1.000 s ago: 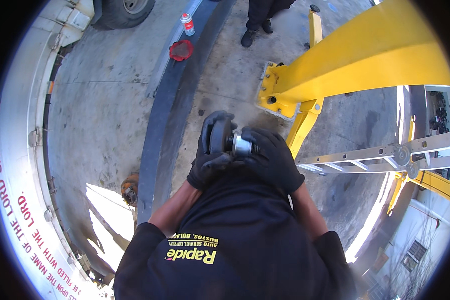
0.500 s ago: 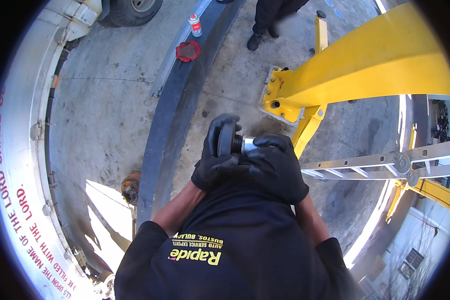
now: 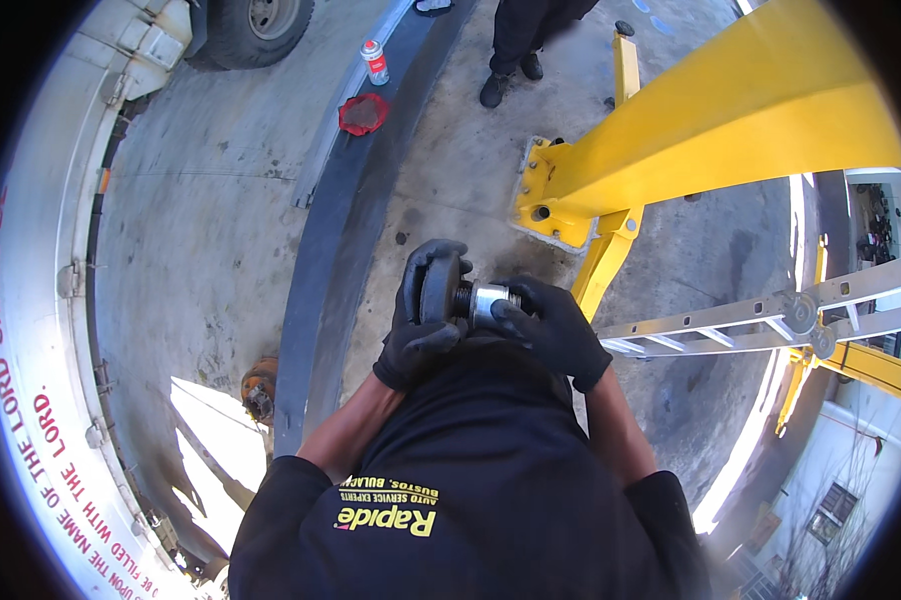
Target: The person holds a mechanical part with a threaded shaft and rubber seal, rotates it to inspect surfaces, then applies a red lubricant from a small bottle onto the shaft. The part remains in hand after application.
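In front of my dark shirt, my left hand [image 3: 414,347], in a black glove, is wrapped round a thick dark disc-shaped metal part [image 3: 440,291]. From its right face sticks out a dark threaded stem [image 3: 463,299]. A shiny silver cylinder [image 3: 487,302] sits in line with the stem's right end. My right hand [image 3: 561,335], also gloved in black, grips the cylinder with fingers and thumb from the right. I cannot tell how far the cylinder is over the thread. The gloves hide the part's lower edge.
A spray can [image 3: 375,62] and a red dish-like thing [image 3: 363,114] rest on a long dark beam [image 3: 329,235]. A yellow post [image 3: 711,125] stands right, near an aluminium ladder [image 3: 716,335]. Another person's legs [image 3: 531,40] are ahead; a white vehicle [image 3: 46,300] is left.
My right hand has drawn back slightly to the right, and more of the silver cylinder shows. My left hand still holds the disc-shaped part. The view has shifted a little.
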A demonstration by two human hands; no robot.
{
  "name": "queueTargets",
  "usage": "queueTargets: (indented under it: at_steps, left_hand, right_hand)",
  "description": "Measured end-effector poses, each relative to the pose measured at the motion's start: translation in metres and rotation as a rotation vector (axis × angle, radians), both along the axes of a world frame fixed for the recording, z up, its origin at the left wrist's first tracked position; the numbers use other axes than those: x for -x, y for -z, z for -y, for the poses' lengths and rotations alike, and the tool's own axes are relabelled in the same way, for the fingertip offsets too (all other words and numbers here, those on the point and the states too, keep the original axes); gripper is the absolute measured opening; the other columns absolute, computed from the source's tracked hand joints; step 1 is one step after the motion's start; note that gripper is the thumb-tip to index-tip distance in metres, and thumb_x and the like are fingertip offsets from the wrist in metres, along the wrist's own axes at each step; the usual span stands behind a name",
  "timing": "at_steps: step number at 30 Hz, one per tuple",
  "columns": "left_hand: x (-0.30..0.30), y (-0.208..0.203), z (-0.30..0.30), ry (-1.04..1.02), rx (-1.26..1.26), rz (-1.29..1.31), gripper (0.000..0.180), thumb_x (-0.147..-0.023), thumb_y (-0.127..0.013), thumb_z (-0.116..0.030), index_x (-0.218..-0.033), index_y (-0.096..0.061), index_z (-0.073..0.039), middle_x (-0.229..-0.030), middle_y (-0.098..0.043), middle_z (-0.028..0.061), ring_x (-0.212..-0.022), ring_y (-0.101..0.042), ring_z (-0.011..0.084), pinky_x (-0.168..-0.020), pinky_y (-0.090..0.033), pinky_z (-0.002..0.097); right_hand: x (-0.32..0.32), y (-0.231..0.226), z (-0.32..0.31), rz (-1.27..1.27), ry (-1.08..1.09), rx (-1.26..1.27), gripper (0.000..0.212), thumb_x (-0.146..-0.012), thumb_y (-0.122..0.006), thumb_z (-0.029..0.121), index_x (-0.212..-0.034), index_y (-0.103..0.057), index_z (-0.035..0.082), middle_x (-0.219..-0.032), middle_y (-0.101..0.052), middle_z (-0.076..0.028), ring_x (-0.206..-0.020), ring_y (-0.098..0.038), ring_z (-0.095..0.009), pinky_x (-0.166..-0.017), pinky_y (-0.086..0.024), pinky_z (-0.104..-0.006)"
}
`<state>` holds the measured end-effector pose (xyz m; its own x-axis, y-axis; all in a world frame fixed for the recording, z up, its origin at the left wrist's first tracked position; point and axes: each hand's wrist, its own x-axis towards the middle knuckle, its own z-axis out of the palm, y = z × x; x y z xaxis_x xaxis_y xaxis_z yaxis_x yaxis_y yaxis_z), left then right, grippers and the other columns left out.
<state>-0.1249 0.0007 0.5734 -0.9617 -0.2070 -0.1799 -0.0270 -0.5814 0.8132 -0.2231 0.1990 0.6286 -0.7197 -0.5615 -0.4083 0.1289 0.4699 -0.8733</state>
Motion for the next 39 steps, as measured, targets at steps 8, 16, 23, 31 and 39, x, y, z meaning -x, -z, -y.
queueTargets:
  at_steps: [8,16,23,31,39]
  left_hand:
    - [-0.006,0.010,-0.003,-0.019,-0.028,0.052,0.112,-0.063,-0.098,-0.041,-0.159,-0.048,-0.009,-0.153,-0.054,0.0087,-0.136,-0.059,0.0265,-0.115,-0.052,0.0434]
    - [0.004,0.016,-0.010,-0.004,0.088,-0.023,0.102,-0.074,-0.093,-0.039,-0.157,-0.044,-0.006,-0.149,-0.054,0.0112,-0.133,-0.061,0.0278,-0.113,-0.054,0.0452]
    - [-0.005,0.005,-0.011,-0.008,0.156,-0.049,0.102,-0.074,-0.090,-0.046,-0.156,-0.043,-0.008,-0.150,-0.054,0.0126,-0.136,-0.058,0.0309,-0.116,-0.051,0.0475]
    - [-0.001,0.002,-0.016,0.000,0.100,-0.053,0.093,-0.081,-0.085,-0.037,-0.158,-0.044,-0.008,-0.150,-0.054,0.0099,-0.134,-0.059,0.0259,-0.116,-0.052,0.0451]
    - [-0.005,0.023,-0.011,0.021,0.113,-0.068,0.098,-0.077,-0.090,-0.032,-0.161,-0.043,-0.008,-0.152,-0.053,0.0105,-0.133,-0.060,0.0266,-0.115,-0.053,0.0448]
  right_hand:
    - [-0.010,-0.025,0.007,-0.832,-0.143,0.066,0.045,-0.096,-0.082,0.022,-0.134,-0.069,0.001,-0.117,-0.076,-0.017,-0.102,-0.073,-0.029,-0.093,-0.058,-0.0422]
    - [-0.009,0.012,-0.013,-0.691,-0.192,0.023,0.056,-0.088,-0.087,0.032,-0.139,-0.072,0.015,-0.130,-0.076,-0.017,-0.119,-0.075,-0.036,-0.100,-0.060,-0.0466]
    - [-0.007,-0.010,-0.009,-0.109,-0.081,-0.095,0.049,-0.097,-0.083,0.034,-0.135,-0.071,0.006,-0.130,-0.073,-0.018,-0.123,-0.070,-0.036,-0.105,-0.055,-0.0466]
    - [-0.017,0.014,-0.026,-0.583,-0.122,0.044,0.046,-0.096,-0.082,0.032,-0.134,-0.072,0.009,-0.123,-0.073,-0.017,-0.112,-0.073,-0.038,-0.098,-0.058,-0.0466]
    - [-0.011,-0.002,-0.027,-0.881,-0.259,0.131,0.044,-0.091,-0.084,0.024,-0.130,-0.072,0.007,-0.123,-0.073,-0.019,-0.120,-0.068,-0.039,-0.104,-0.055,-0.0510]
